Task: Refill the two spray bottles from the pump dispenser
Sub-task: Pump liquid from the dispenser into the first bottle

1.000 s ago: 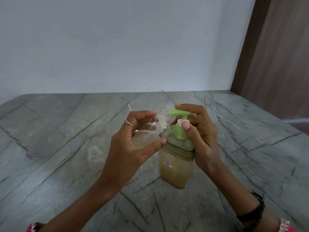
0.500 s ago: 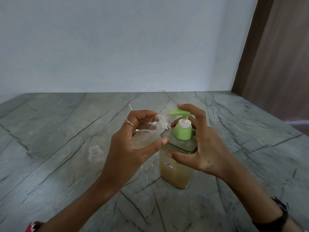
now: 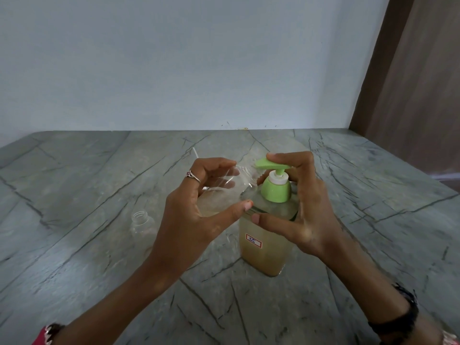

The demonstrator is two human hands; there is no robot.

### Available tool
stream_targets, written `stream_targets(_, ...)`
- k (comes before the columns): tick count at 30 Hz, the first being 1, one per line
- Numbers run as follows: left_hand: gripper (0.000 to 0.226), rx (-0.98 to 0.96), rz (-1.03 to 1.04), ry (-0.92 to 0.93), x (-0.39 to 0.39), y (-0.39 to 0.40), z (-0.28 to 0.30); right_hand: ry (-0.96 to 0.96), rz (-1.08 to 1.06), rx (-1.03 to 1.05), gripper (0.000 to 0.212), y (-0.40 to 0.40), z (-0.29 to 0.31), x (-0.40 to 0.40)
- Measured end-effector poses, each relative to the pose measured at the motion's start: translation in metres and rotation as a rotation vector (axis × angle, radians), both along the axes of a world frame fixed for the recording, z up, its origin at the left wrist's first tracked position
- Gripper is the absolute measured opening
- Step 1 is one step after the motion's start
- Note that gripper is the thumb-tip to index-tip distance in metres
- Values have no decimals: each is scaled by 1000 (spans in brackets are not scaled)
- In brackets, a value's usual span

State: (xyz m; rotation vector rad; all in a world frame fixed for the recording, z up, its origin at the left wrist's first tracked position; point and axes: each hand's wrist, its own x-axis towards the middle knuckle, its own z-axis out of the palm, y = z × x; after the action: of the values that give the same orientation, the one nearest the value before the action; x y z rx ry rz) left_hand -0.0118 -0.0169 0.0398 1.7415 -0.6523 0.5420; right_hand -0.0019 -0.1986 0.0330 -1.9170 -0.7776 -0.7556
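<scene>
A clear pump dispenser (image 3: 264,255) holding tan liquid stands on the marble counter, topped by a green pump head (image 3: 272,166). My right hand (image 3: 303,207) wraps around it, fingers curled over the pump head and thumb against the bottle's shoulder. My left hand (image 3: 191,215) grips a clear uncapped spray bottle (image 3: 224,190), tilted so its mouth meets the green nozzle. A second clear uncapped spray bottle (image 3: 142,226) stands on the counter to the left, apart from both hands.
The grey veined marble counter (image 3: 87,195) runs back to a pale wall. A thin white tube (image 3: 194,152) lies behind my left hand. A brown wooden panel (image 3: 413,83) rises at the right.
My right thumb has dropped from the pump collar to the dispenser's shoulder, and the pump head has risen. My left hand keeps the spray bottle at the nozzle.
</scene>
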Motion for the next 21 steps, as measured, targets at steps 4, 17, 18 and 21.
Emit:
stream_targets(4, 46, -1, 0, 3, -1, -1, 1, 0, -18, -19, 67, -1, -3, -1)
stream_targets(17, 45, -23, -22, -9, -2, -1, 2, -3, -47, -55, 88, 0, -2, -2)
stream_targets(18, 45, -24, -23, -9, -2, -1, 2, -2, -48, -51, 87, 0, -2, -2)
stream_targets(21, 45, -25, -22, -10, -2, -1, 2, -2, -31, -33, 80, 0, -2, 0)
